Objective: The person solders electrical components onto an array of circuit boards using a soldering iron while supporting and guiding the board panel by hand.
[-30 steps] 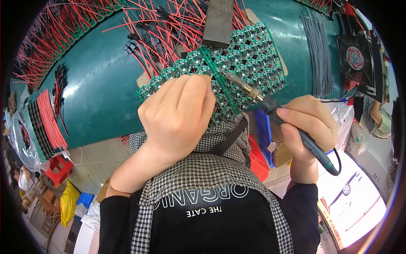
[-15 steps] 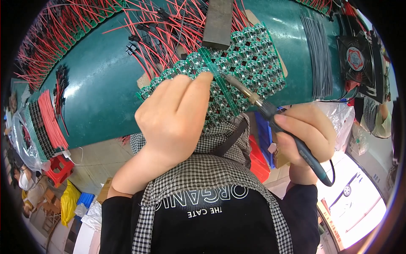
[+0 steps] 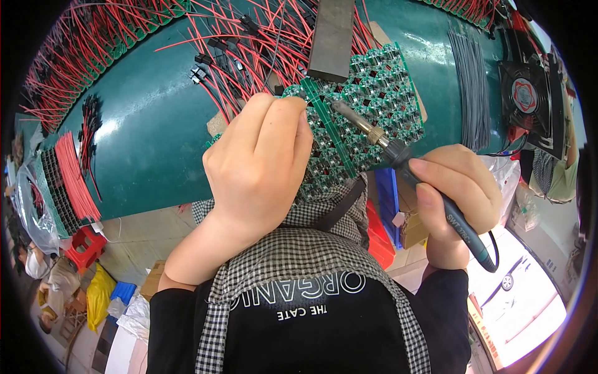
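My right hand [image 3: 461,190] grips a dark soldering iron [image 3: 408,163] like a pen. The iron's tip is over a panel of small green circuit boards [image 3: 383,93], just right of the narrow green strip [image 3: 328,123] running across it. Whether the tip touches the panel I cannot tell. My left hand [image 3: 255,162] is closed above the panel's left part, thumb and fingers pinched together near the strip. Its knuckles hide whatever the fingertips hold. On the panel's far edge rests a dark rectangular block [image 3: 332,40].
Red and black wires with connectors [image 3: 249,47] spread beyond the panel on the green work surface [image 3: 146,134]. Grey wires [image 3: 468,84] and a fan [image 3: 526,98] lie to the right. Pink-red wires [image 3: 76,177] sit at the left end. A red stool [image 3: 86,248] stands below.
The iron's tip has lifted slightly away from the strip toward the far right. My left fingers have drawn back a little, with the thumb showing more. The view has shifted slightly.
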The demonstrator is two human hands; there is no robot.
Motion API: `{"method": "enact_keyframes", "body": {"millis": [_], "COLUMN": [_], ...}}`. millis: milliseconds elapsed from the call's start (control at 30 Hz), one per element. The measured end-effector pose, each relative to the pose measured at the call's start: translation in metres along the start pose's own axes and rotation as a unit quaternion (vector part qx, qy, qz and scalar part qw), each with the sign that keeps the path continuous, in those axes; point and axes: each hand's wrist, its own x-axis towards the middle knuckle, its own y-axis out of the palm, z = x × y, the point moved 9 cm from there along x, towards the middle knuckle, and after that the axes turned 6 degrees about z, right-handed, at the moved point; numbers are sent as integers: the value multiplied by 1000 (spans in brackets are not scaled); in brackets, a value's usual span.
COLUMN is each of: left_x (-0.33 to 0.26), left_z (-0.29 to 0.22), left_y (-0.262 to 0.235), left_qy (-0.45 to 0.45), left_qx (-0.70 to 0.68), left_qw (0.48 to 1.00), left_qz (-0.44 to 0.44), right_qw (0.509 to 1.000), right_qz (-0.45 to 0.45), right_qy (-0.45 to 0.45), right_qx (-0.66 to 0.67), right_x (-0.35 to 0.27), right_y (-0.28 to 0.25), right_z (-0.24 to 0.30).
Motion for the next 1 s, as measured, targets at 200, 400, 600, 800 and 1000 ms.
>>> {"method": "enact_keyframes", "body": {"millis": [200, 400, 600, 800, 1000], "left_x": [0, 2, 3, 7, 5], "left_z": [0, -1, -2, -6, -3], "left_y": [1, 2, 2, -2, -7], "left_qy": [2, 2, 1, -21, -27], "left_qx": [16, 24, 27, 10, 30], "left_qw": [1000, 1000, 1000, 999, 998], "left_qz": [-1, 6, 7, 44, 45], "right_qw": [1000, 999, 999, 994, 999], "right_qz": [-1, 2, 18, 73, 39], "right_qy": [1, -28, -19, -77, -29], "right_qx": [-8, 25, 32, -22, 7], "right_x": [3, 4, 9, 7, 10], "right_y": [3, 4, 4, 15, 4], "right_z": [-2, -5, -5, 9, 3]}}
